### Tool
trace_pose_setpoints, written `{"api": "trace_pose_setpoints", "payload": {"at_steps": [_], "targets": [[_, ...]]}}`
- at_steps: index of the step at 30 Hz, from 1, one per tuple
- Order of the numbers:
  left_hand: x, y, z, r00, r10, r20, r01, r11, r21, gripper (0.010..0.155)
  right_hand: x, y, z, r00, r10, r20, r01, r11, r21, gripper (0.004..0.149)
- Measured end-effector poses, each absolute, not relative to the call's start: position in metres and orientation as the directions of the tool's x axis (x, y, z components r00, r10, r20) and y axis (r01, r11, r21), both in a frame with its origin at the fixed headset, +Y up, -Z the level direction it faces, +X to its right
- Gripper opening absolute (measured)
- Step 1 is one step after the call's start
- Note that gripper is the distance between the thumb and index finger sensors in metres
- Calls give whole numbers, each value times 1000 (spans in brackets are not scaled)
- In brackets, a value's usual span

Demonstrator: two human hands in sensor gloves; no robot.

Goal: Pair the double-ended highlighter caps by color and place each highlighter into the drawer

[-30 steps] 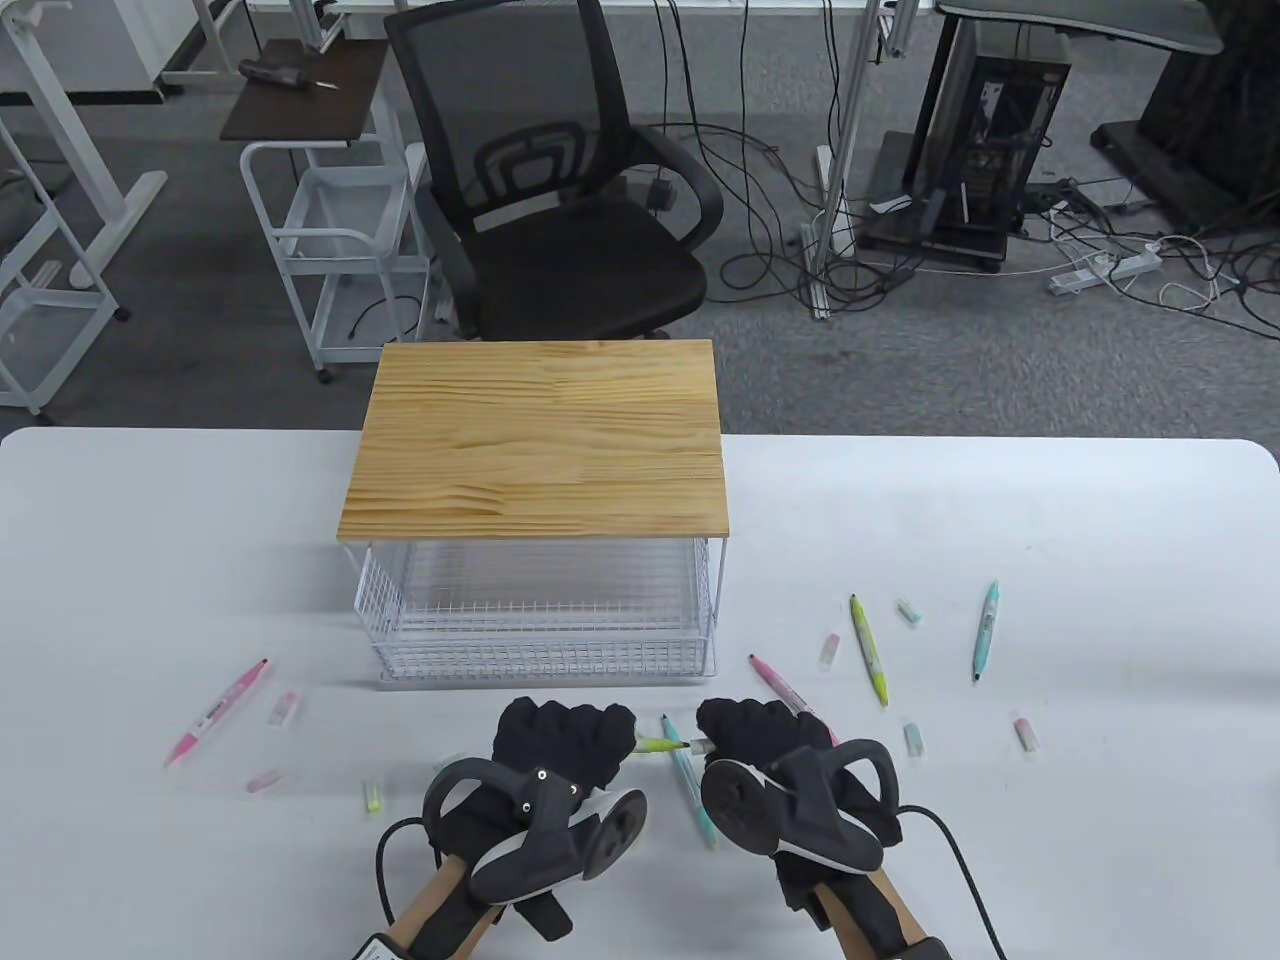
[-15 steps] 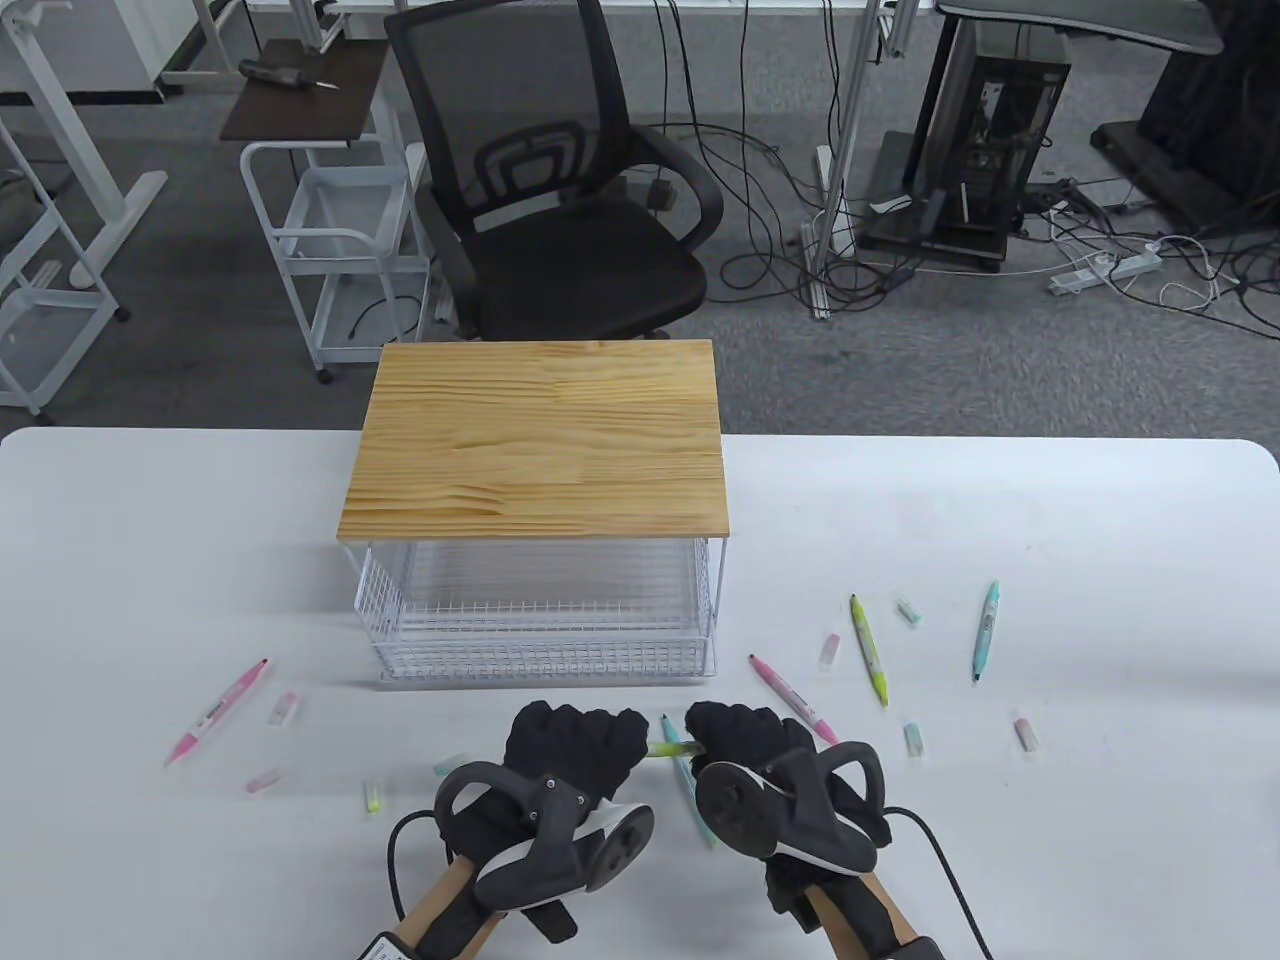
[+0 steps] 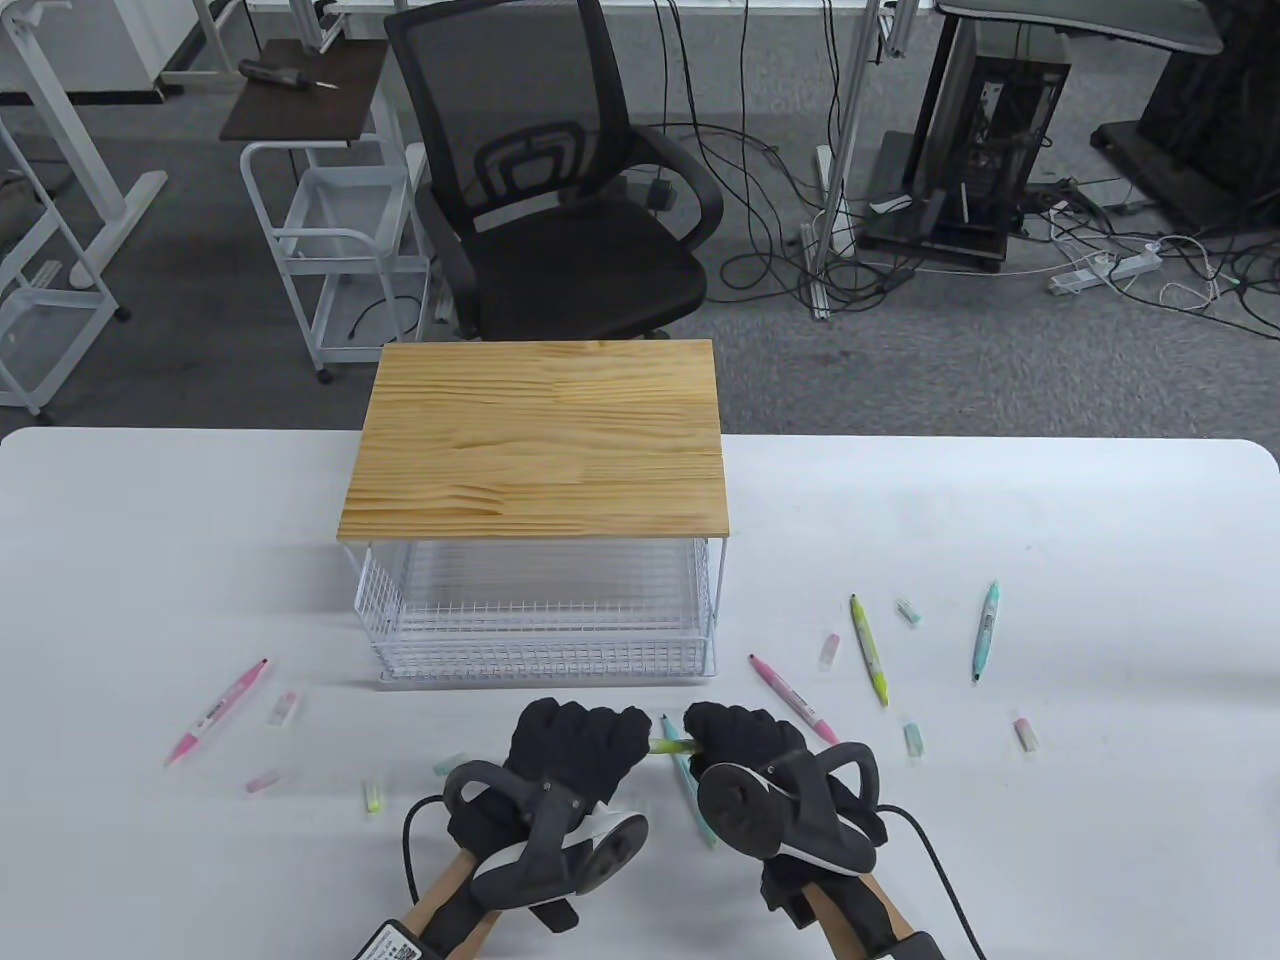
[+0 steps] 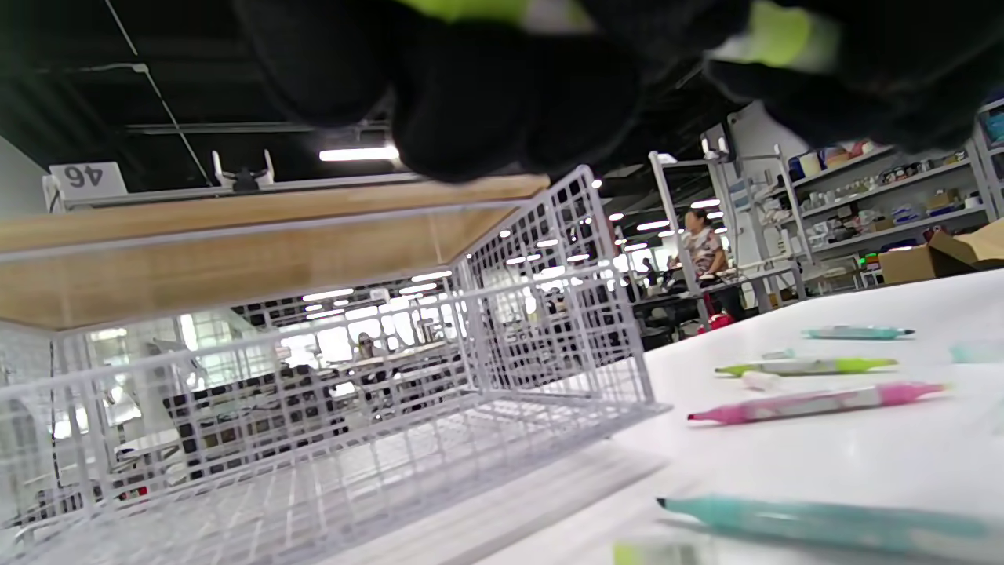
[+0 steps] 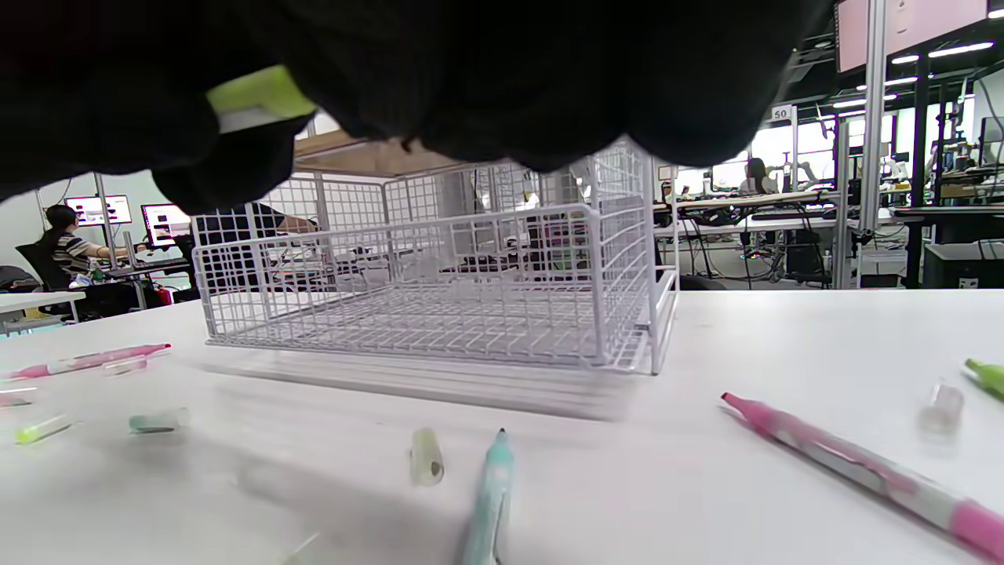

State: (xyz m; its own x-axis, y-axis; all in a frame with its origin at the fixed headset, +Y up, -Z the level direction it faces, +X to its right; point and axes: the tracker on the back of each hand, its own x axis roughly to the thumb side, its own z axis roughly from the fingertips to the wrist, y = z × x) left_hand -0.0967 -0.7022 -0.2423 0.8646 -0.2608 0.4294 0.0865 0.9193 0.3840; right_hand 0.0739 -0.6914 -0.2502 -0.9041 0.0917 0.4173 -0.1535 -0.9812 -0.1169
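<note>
A yellow-green highlighter (image 3: 664, 746) is held level between the left hand (image 3: 575, 745) and the right hand (image 3: 745, 742), just in front of the wire drawer (image 3: 545, 655); the fingers of both hands are curled around its ends, and a cap is judged to be in the course of being pressed on, though the cap itself is hidden by the gloves. The task is judged to be at an early stage; the drawer is seen to hold nothing, and no highlighter has yet been put away. Left on the desk (image 3: 1100, 560) are a teal highlighter (image 3: 688, 790) below the hands, two pink ones (image 3: 217, 711) (image 3: 793, 698), a second yellow-green one (image 3: 869, 649) and another teal one (image 3: 985, 631); small translucent caps (image 3: 283, 709) lie scattered among them. The highlighters are slim, smooth plastic sticks with pointed tips; the drawer is of white wire mesh under a grained wooden top (image 3: 540, 450).
</note>
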Motion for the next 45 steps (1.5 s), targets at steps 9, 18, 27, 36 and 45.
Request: {"api": "trace_pose_setpoints", "payload": {"at_steps": [9, 18, 27, 36, 45], "targets": [[-98, -697, -240, 863, -275, 424, 88, 908, 410, 49, 73, -692, -246, -902, 117, 416, -193, -971, -144, 51], [-104, -690, -243, 884, -228, 408, 69, 927, 369, 49, 76, -689, -247, -915, 108, 389, -187, -967, -171, 51], [-132, -662, -244, 946, -2, 324, -104, 946, 309, 71, 111, -687, -262, -957, 144, 253, -195, -963, -186, 51], [-105, -730, -268, 968, 105, 228, -50, 971, -234, 54, 143, -692, -270, -983, 133, 127, -158, -965, -210, 51], [-68, -768, -289, 986, -109, 125, 156, 863, -481, 72, 151, -692, -272, -980, 162, 116, -184, -959, -218, 51]]}}
